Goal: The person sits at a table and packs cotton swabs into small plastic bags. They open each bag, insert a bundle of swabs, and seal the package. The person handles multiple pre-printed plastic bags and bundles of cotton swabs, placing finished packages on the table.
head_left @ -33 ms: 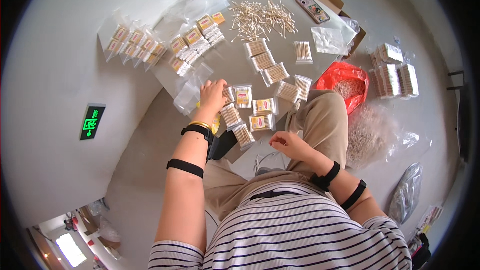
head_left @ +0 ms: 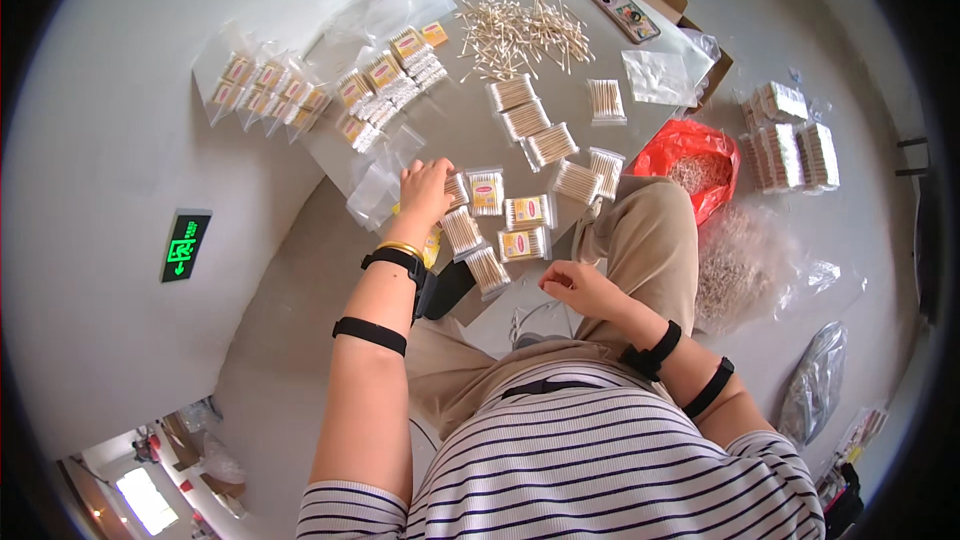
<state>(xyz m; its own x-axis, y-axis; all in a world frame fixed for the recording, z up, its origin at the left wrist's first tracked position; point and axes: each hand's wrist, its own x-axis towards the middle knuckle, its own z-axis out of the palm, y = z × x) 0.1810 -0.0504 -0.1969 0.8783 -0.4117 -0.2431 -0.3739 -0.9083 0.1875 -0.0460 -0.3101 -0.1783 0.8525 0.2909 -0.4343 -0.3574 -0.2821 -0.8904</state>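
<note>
My left hand (head_left: 427,190) is at the near left of the table, its fingers bent downward beside a clear bag of cotton swabs (head_left: 457,190). Whatever those fingertips grip is hidden beneath the hand. Yellow cards (head_left: 432,247) show partly under my left wrist. My right hand (head_left: 580,287) hovers near my lap, loosely curled, and I see nothing in it. Between the hands lie a swab bag with a yellow label card (head_left: 487,193), two more labelled bags (head_left: 527,212) and bags without visible cards (head_left: 462,233).
Loose cotton swabs (head_left: 525,35) are heaped at the table's far side. Labelled packs (head_left: 385,75) stand in rows at the left, near filled clear pouches (head_left: 265,85). A phone (head_left: 625,14) lies far right. A red bag (head_left: 685,160) and stacked swab packs (head_left: 785,140) are off the right side.
</note>
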